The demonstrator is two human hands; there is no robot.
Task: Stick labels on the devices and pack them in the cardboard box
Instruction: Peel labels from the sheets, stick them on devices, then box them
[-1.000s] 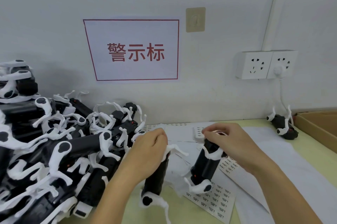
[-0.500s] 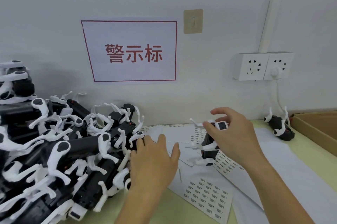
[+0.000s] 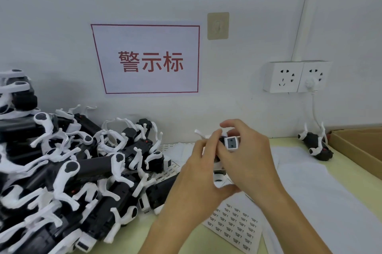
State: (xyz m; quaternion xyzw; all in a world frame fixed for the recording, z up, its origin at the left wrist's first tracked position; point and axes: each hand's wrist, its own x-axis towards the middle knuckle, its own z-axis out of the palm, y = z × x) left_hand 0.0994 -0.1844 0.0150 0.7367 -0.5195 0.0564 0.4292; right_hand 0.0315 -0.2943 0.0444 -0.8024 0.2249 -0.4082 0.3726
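Note:
A black-and-white device (image 3: 231,143) is held up over the table between both hands, its white end cap with two dark dots facing me. My right hand (image 3: 248,160) grips it from the right and behind. My left hand (image 3: 200,173) holds it from the left, fingertips pinching near its top. Most of the device body is hidden by the hands. A label sheet (image 3: 233,225) with rows of small printed labels lies on the table below the hands. The cardboard box (image 3: 359,146) shows its open corner at the right edge.
A big heap of black-and-white devices (image 3: 68,171) fills the left of the table. One more device (image 3: 316,146) lies by the wall near the box. White paper sheets (image 3: 322,191) cover the yellow-green table. Wall sockets (image 3: 295,76) with a plugged cable hang above.
My left hand let go of a second device, left it at the pile and came up to the device in my right hand. My right hand raised that device.

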